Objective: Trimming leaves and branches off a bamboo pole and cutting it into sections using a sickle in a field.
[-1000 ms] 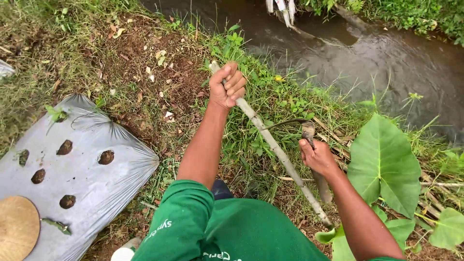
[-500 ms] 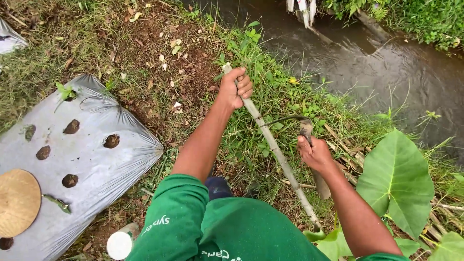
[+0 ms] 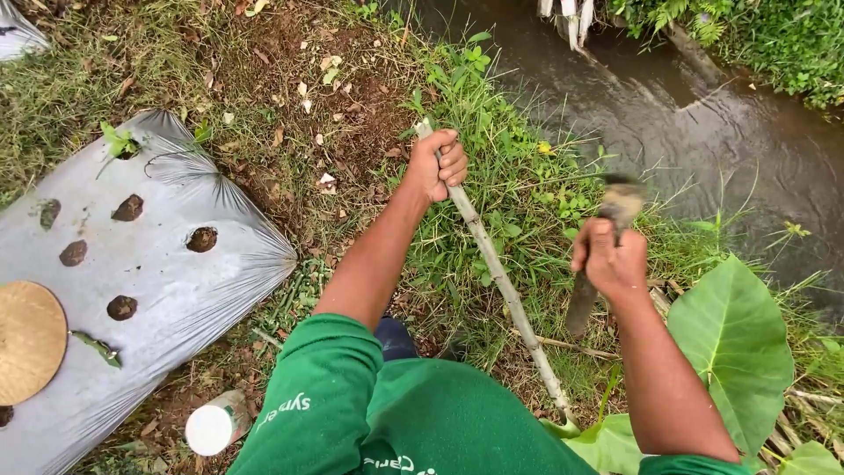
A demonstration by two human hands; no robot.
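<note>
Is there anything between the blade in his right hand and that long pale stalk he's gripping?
Nothing visible. The right hand holds the blade just beside the stalk, with only grass behind. The left hand grips the stalk higher up.

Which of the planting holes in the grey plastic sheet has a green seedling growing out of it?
The hole at the sheet's top edge, nearest the bare soil path. A small green seedling stands in it; the other holes show only dark soil.

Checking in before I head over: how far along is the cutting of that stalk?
Done: nothing cut that I can see; the pale stalk looks whole. In hand: left hand grips its top, right hand holds a blurred blade beside it. Left: the cut itself.
</note>
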